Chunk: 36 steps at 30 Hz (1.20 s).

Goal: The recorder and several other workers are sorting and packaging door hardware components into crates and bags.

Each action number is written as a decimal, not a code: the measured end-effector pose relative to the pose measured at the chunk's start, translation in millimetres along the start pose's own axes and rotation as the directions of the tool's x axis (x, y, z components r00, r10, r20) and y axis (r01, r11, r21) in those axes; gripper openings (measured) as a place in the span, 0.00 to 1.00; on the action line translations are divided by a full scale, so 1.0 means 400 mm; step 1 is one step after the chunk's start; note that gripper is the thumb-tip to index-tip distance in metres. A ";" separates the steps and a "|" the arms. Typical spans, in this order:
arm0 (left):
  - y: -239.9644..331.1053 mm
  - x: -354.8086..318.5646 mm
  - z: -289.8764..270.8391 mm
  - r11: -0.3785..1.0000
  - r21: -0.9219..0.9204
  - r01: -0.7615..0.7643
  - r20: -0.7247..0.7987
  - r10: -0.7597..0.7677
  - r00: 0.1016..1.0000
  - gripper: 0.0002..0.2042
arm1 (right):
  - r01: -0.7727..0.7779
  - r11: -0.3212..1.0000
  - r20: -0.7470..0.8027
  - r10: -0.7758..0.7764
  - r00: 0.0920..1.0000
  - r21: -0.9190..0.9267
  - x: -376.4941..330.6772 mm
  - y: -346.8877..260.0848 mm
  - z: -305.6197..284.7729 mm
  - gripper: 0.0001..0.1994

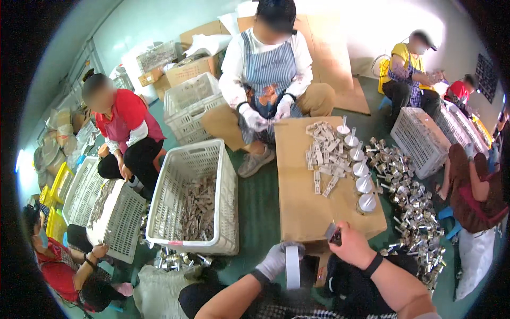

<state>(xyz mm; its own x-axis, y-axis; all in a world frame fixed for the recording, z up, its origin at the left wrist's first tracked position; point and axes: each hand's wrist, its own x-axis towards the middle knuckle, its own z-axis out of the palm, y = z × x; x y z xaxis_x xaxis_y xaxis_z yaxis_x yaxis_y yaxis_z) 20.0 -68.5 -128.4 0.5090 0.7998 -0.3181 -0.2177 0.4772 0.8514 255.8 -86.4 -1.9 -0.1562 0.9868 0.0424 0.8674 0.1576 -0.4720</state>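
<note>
My left hand (275,261), in a pale glove with a dark wristband, is closed on a roll of white tape (292,267) seen edge-on. My right hand (353,246), bare with a black wristband, grips a small dark piece with a grey metal face (333,234); its exact kind cannot be made out. Both hands are at the near edge of a cardboard-topped surface (297,196). On it lies a heap of flat grey metal clips (325,151). Beside them runs a curved row of round silver pieces with white stems (364,184).
A white crate (227,199) of grey metal parts stands to my left. Shiny metal fittings (419,218) are heaped on the floor at right. Across from me sits a gloved person in a striped apron (271,64). Other people work by more crates (419,141) on both sides.
</note>
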 end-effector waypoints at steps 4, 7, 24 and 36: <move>-0.001 0.020 0.025 0.997 0.077 0.007 0.056 -0.011 0.998 0.11 | -0.064 0.997 0.091 0.059 0.994 0.051 0.005 0.043 -0.012 0.20; -0.024 0.023 -0.037 0.813 -0.557 0.170 0.150 -0.102 0.983 0.12 | -0.037 0.998 0.094 0.032 0.995 0.053 0.031 0.022 0.010 0.19; -0.179 0.109 -0.063 0.892 -0.450 0.042 0.044 -0.026 0.999 0.12 | -0.048 0.991 -0.050 0.055 0.997 0.125 0.006 0.018 0.027 0.23; -0.025 0.007 -0.002 0.994 0.051 -0.098 -0.027 0.099 0.995 0.14 | -0.056 0.995 -0.008 0.057 0.998 0.081 0.024 -0.007 -0.006 0.25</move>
<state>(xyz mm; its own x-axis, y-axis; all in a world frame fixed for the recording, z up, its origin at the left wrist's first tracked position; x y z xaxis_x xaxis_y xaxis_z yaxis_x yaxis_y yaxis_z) 22.9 -70.9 -138.2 0.4622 0.8528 -0.2431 -0.2239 0.3775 0.8986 253.0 -77.2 1.9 -0.1024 0.9945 0.0226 0.8336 0.0982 -0.5436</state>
